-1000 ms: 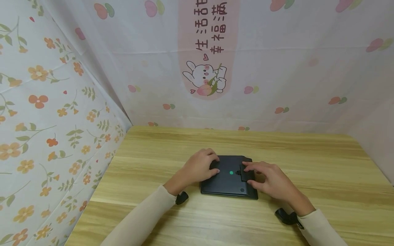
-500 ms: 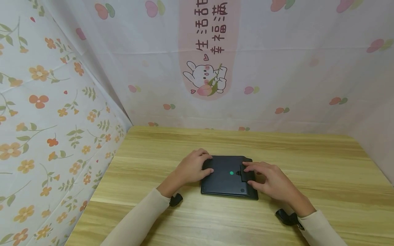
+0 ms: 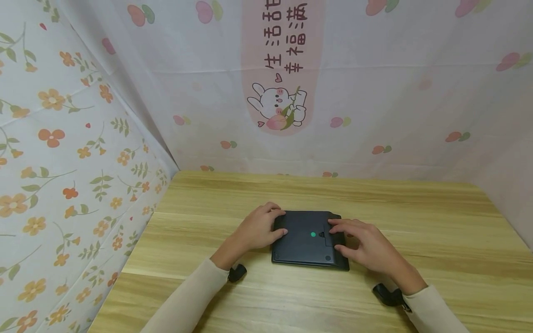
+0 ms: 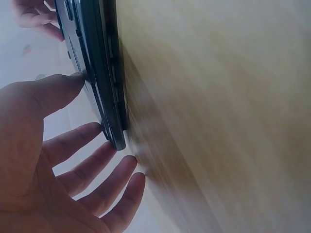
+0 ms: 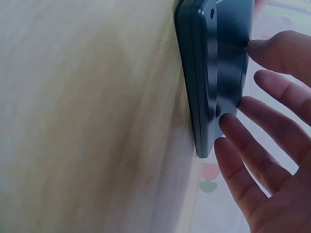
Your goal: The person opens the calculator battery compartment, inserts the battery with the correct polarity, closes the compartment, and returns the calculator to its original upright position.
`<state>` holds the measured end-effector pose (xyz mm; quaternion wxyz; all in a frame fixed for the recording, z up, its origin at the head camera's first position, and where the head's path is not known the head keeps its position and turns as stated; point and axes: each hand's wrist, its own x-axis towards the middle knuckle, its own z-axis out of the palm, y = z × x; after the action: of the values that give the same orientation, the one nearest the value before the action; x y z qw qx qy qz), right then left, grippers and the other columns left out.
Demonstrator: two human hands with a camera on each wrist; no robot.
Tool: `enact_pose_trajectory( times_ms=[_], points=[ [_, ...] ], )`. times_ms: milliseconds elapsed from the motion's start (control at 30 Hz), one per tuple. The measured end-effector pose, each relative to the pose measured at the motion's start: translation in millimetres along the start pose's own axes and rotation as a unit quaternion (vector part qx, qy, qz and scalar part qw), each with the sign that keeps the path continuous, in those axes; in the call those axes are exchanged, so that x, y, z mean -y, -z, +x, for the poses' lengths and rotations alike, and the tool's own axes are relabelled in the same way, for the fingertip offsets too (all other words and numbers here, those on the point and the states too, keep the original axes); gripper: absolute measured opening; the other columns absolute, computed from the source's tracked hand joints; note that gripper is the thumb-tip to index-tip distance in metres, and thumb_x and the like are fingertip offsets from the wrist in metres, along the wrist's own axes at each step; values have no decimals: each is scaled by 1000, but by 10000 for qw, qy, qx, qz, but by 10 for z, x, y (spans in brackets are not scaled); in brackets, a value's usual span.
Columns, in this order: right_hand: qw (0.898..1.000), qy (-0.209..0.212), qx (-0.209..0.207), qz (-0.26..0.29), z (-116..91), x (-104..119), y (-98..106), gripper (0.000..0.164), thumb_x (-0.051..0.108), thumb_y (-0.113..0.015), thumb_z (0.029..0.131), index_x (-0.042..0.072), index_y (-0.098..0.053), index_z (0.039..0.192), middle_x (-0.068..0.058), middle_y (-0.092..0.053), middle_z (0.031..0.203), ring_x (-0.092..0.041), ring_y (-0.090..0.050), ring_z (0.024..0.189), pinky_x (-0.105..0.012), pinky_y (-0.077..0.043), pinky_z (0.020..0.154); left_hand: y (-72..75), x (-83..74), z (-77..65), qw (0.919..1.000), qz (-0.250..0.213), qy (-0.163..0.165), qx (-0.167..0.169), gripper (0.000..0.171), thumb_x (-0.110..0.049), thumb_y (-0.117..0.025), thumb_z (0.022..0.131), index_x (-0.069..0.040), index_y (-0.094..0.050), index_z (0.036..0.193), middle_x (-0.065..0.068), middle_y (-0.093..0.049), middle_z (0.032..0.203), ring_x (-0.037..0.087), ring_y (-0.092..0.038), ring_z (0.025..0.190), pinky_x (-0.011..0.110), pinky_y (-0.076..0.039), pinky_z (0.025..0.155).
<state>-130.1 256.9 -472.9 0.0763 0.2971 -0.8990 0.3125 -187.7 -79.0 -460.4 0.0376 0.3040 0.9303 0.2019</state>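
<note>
A black desktop calculator (image 3: 297, 245) lies face down on the table, its back upward. A green dot sticker (image 3: 313, 234) marks the back's middle. Near the right end, the battery cover (image 3: 330, 238) sits flush in the back. My left hand (image 3: 259, 229) rests at the left end, its thumb on the back and its fingers by the far edge. In the left wrist view, keys show under the calculator's rim (image 4: 104, 87). My right hand (image 3: 366, 240) touches the cover end with thumb and fingertips; its fingers are loosely bent, spread apart in the right wrist view.
Pale wood-grain table (image 3: 437, 240) extends all round the calculator. A printed cloth (image 3: 354, 92) hangs behind it and a floral cloth (image 3: 83, 185) at the left. Black wrist mounts (image 3: 387, 294) sit under both sleeves.
The battery cover stood out of place at the right end; now it lies flush with the back. My left hand has drawn back leftward along the calculator. The right hand has hardly moved.
</note>
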Motion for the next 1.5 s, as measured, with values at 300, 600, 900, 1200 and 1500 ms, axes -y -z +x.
enact_pose_trajectory(
  times_ms=[300,600,900,1200,1500],
  points=[
    [9999,-34,18,-95,3,13,1,39,7,-93,89,21,-79,123,-1,-70,146,-31,-70,129,-45,-63,91,-10,7,-7,10000,-60,56,33,52,-37,-75,107,-7,-68,149,10,-60,150,29,-62,133,47,-50,113],
    [9999,74,-24,-89,4,10,-16,35,8,-90,92,21,-79,122,-3,-70,146,-31,-71,124,-36,-56,78,-1,1,-23,9998,-171,72,25,51,-34,-75,106,-7,-68,149,12,-59,152,32,-61,136,50,-49,114],
    [9996,102,-12,-275,20,12,-24,32,10,-90,93,22,-79,120,-1,-69,145,-31,-70,128,-52,-61,93,-24,19,-38,9995,-297,119,-15,53,-34,-75,106,-7,-67,150,10,-58,154,33,-59,138,50,-48,116],
    [9994,162,-12,-294,30,27,-19,31,10,-89,93,21,-78,121,-2,-69,145,-31,-71,127,-53,-61,91,-17,13,-44,9992,-367,147,-24,53,-34,-75,106,-8,-66,152,11,-57,155,35,-57,142,52,-47,117],
    [9992,166,-6,-357,34,17,-28,31,10,-89,93,20,-79,120,-2,-69,144,-31,-70,127,-54,-61,92,-6,8,-50,9987,-495,133,-44,54,-33,-76,106,-7,-65,152,12,-58,155,36,-57,141,53,-47,117]
  ],
)
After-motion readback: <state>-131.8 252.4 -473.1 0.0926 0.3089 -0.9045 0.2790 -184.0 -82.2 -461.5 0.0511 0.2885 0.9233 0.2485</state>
